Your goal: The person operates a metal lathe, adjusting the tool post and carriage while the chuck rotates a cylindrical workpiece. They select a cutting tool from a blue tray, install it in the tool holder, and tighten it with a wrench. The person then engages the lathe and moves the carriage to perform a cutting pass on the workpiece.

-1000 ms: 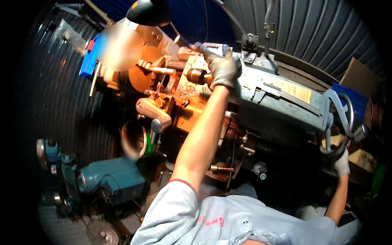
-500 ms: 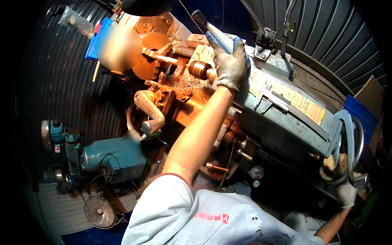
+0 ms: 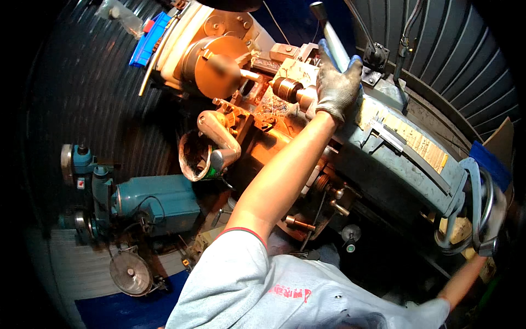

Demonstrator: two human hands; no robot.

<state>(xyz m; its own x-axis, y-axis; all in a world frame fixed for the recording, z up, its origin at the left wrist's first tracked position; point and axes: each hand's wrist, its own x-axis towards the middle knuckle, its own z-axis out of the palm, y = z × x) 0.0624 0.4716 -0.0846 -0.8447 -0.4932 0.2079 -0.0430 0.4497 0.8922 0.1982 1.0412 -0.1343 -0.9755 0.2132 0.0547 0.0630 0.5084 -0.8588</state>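
Note:
My left hand (image 3: pixel 337 88), in a grey work glove with blue fingertips, is closed around a pale metal lever (image 3: pixel 335 48) with a dark knob, on top of a lathe's tailstock (image 3: pixel 405 156). Beside that hand, a ribbed live centre (image 3: pixel 287 89) points at a short metal rod (image 3: pixel 251 75) held in the chuck (image 3: pixel 200 68). At far right, my gloved right hand (image 3: pixel 497 211) is at the rim of the tailstock handwheel (image 3: pixel 472 200); motion smears it and its fingers are not clear. The wheel's handle (image 3: pixel 487 248) crosses in front of my wrist.
A crank handle (image 3: pixel 219 137) juts from the carriage. Left of it stand a blue-green motorised grinder (image 3: pixel 156 203) and a round fan (image 3: pixel 131 272). A blue tray (image 3: pixel 150 41) sits by the headstock. A caliper-like tool (image 3: pixel 413 156) lies on the tailstock. Ridged sheet metal (image 3: pixel 438 60) walls the back.
My right hand has moved up from beside the wheel's handle to the rim. My left hand stays on the lever. The whole view has shifted, with the lathe now farther right.

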